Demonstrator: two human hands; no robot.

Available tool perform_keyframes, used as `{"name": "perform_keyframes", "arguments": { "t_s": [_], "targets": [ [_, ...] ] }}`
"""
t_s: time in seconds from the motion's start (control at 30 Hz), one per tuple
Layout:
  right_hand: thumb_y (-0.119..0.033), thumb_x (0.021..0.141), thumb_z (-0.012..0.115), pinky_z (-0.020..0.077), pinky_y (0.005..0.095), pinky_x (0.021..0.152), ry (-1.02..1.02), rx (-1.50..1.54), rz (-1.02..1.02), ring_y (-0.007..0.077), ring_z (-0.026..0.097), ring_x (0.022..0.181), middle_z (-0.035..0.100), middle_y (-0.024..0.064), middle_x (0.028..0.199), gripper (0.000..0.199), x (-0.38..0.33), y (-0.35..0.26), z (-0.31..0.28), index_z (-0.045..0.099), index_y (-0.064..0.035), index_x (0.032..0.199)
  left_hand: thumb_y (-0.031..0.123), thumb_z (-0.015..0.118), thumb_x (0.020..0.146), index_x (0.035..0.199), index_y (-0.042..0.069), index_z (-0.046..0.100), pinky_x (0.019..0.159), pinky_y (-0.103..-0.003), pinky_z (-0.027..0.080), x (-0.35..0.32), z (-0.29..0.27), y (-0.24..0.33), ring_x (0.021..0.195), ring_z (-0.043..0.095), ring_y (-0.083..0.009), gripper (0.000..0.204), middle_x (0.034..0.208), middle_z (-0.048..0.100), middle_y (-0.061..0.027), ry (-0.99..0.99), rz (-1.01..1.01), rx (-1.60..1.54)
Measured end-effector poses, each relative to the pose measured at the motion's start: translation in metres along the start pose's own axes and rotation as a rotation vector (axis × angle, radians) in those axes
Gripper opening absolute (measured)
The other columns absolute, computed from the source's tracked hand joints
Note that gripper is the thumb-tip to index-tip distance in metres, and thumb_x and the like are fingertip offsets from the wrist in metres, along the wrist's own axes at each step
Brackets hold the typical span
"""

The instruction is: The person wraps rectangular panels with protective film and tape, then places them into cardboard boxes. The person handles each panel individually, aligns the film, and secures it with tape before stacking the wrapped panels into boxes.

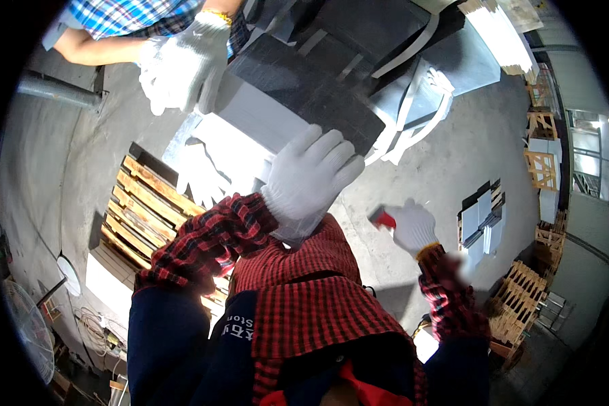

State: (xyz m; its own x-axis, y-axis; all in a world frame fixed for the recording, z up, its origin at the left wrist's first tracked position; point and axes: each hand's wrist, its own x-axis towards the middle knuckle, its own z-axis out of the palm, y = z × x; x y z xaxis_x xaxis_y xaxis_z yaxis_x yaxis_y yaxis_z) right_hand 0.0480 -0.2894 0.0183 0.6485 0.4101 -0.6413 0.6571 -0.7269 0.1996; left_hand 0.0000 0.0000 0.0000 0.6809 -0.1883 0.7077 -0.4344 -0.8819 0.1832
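My left hand (311, 176), in a white knit glove, lies back-up over the near edge of a dark, flat slab (304, 88). Its fingers stretch forward and sit slightly apart. Beneath its wrist shows a small pale grey corner of something I cannot make out. Off to the right, my right hand (415, 229), gloved too, is closed around a small red and dark tool (384, 220), whose kind is unclear. It is held over the floor, apart from the slab. A grey block face (257, 111) shows along the slab's left side.
A co-worker's white-gloved hands (186, 68) are at the slab's far left. Wooden pallets (142, 210) stand at left and right (517, 298). White straps (413, 115) hang at the slab's right. Stacked tiles (480, 220) lie on the right floor; a fan (28, 331) stands lower left.
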Motion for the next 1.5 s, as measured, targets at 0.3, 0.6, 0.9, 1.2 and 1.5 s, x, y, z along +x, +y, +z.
{"name": "perform_keyframes", "arguments": {
  "t_s": [0.3, 0.6, 0.9, 1.2, 1.5],
  "targets": [
    [-0.015, 0.075, 0.063, 0.0521, 0.0346, 0.089, 0.491, 0.942, -0.069, 0.0301, 0.069, 0.101, 0.070, 0.0213, 0.110, 0.058, 0.148, 0.044, 0.018, 0.061, -0.0041, 0.131, 0.019, 0.073, 0.066, 0.095, 0.030, 0.046, 0.066, -0.033, 0.041, -0.001, 0.006, 0.021, 0.091, 0.058, -0.0169, 0.041, 0.103, 0.058, 0.0040, 0.237, -0.108, 0.201],
    [-0.005, 0.078, 0.063, 0.0445, 0.0301, 0.101, 0.272, 1.496, -0.142, 0.0216, 0.060, 0.116, 0.062, 0.0126, 0.131, 0.064, 0.271, 0.060, 0.051, 0.053, -0.0054, 0.142, 0.037, 0.082, 0.078, 0.160, 0.017, 0.002, 0.120, -0.054, 0.018, 0.005, -0.050, 0.056, 0.151, 0.012, -0.0348, 0.116, 0.165, 0.001, -0.0164, 0.315, -1.176, -0.332],
    [-0.036, 0.082, 0.074, 0.0449, 0.0461, 0.093, 0.911, 0.594, -0.214, 0.0363, 0.053, 0.108, 0.055, 0.0175, 0.123, 0.058, 0.236, 0.062, 0.025, 0.058, -0.0098, 0.131, 0.017, 0.080, 0.079, 0.158, 0.013, 0.010, 0.098, -0.042, 0.050, 0.053, -0.009, 0.046, 0.126, 0.048, -0.0304, 0.106, 0.148, 0.033, -0.0206, 0.308, -1.643, -0.088],
    [-0.064, 0.089, 0.062, 0.0494, 0.0426, 0.100, -1.415, 2.602, -0.004, 0.0264, 0.058, 0.118, 0.058, 0.0130, 0.132, 0.076, 0.202, -0.131, 0.045, 0.054, -0.0025, 0.132, 0.028, 0.079, 0.073, 0.159, 0.021, 0.012, 0.106, -0.051, 0.042, 0.030, -0.019, 0.049, 0.135, 0.040, -0.0362, 0.109, 0.155, 0.028, -0.0194, 0.173, -1.601, 0.076],
    [-0.036, 0.100, 0.052, 0.0412, 0.0438, 0.108, -1.672, 3.458, 0.149, 0.0256, 0.044, 0.134, 0.044, 0.0081, 0.146, 0.054, 0.218, -0.194, 0.117, 0.043, -0.0075, 0.145, 0.023, 0.081, 0.069, 0.158, 0.007, 0.009, 0.120, -0.047, 0.022, -0.021, -0.048, 0.066, 0.151, 0.014, -0.0305, 0.116, 0.163, 0.014, -0.0165, 0.632, -1.480, -0.307]
  ]
}}
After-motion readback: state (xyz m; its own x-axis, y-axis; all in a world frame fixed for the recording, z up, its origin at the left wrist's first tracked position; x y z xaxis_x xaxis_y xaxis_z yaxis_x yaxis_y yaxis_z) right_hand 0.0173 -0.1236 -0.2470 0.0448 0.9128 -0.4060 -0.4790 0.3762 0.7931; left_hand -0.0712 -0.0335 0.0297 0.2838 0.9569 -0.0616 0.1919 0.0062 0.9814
